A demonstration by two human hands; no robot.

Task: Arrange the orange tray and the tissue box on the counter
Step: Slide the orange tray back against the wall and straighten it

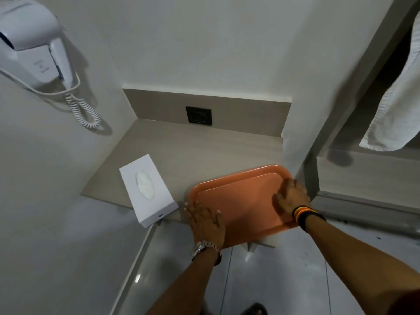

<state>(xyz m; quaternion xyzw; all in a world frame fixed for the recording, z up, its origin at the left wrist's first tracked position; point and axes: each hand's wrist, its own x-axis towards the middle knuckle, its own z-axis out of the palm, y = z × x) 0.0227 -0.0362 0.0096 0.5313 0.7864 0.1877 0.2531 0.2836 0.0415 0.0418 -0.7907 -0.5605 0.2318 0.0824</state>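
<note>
An orange tray (238, 201) lies on the beige counter (193, 151), its near part jutting over the counter's front edge. My left hand (205, 220) rests flat on the tray's near left corner, fingers spread. My right hand (291, 196) grips the tray's right rim, fingers on top. A white tissue box (147, 189) with an oval opening sits to the left of the tray, close to the front edge and turned at an angle; its near corner overhangs the counter.
A white wall hair dryer (34, 46) with a coiled cord hangs at upper left. A black socket (198, 115) sits in the back panel. A white towel (395, 98) hangs at right beside a wall corner. Tiled floor lies below.
</note>
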